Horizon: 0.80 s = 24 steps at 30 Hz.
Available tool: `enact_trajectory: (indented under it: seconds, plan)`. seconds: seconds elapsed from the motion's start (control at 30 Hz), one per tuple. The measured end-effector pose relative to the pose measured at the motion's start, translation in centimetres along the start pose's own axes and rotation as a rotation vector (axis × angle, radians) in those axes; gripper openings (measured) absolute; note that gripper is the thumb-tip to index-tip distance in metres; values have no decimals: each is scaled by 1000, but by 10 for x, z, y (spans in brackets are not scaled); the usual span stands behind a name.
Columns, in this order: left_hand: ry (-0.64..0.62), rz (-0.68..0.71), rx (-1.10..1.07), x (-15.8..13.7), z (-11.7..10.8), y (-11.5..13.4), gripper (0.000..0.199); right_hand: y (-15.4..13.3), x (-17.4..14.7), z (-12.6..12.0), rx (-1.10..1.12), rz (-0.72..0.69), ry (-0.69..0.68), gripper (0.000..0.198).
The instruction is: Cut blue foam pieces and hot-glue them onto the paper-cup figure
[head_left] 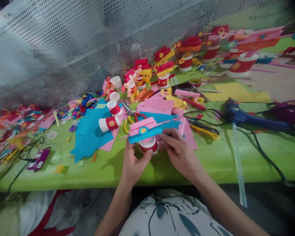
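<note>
Close to the table's front edge, my left hand (136, 160) is wrapped round a red and white paper cup (145, 149). On top of the cup sit pink rolled paper tubes (143, 124) and a blue paper strip (151, 133) with a yellow and blue ring (144, 130) on its front. At the cup's right side my right hand (178, 147) has its thumb and fingers pinched together by the end of the blue strip; what lies between the fingertips is too small to make out. Just behind are scissors (131, 113) with red and yellow handles.
Two paper cups (109, 124) lie left on blue paper (85, 131). A blue glue gun (255, 118) with a clear glue stick (239, 170) and black cord rests on the right. Finished-looking cup figures (163, 78) line the back by a perforated metal panel (88, 42). A purple box (38, 159) lies left.
</note>
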State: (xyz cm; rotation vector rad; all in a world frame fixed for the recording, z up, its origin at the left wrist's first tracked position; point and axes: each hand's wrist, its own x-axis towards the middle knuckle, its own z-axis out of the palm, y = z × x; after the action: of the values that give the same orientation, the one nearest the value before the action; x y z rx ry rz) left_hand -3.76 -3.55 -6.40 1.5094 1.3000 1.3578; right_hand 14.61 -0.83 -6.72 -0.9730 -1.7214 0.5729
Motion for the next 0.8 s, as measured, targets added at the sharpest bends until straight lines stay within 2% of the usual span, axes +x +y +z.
enact_trajectory:
  seconds: [0.17, 0.3, 0.5, 0.8]
  plan:
    - [4, 11, -15, 0, 1, 1, 52, 3, 1, 1, -60, -38, 6, 38]
    - [-19, 11, -24, 0, 0, 5, 50, -1, 3, -2, -122, -29, 34, 30]
    - [3, -7, 13, 1, 0, 5, 47, -7, 4, -7, -103, 80, 79, 9]
    - [0, -14, 39, 1, -1, 8, 48, -11, 5, -8, -22, 87, 49, 12]
